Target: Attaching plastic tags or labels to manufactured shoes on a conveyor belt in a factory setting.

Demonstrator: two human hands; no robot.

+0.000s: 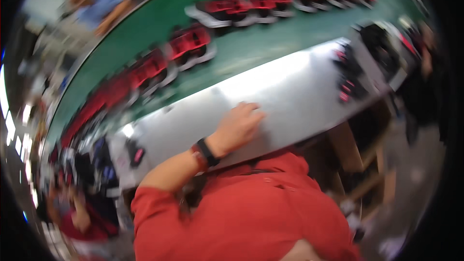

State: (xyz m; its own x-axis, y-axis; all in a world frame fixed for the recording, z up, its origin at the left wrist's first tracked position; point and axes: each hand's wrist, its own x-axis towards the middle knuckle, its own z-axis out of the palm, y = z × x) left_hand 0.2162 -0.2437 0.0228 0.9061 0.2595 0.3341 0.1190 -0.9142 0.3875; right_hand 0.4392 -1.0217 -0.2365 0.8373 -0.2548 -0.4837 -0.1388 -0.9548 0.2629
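Head view: the left hand (238, 125) is held over a grey desk (295, 104); whether its blurred, half-curled fingers (254, 115) grip anything cannot be told. Red-and-black shoes (191, 43) are lined along the green surface (241, 53) beyond.

Glare on metal tabletop (299, 96); motion blur; warped edges

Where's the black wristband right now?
Head view, just left of centre: the black wristband is on the wrist of the left hand, right beside a reddish-brown band, near the close edge of the grey table.
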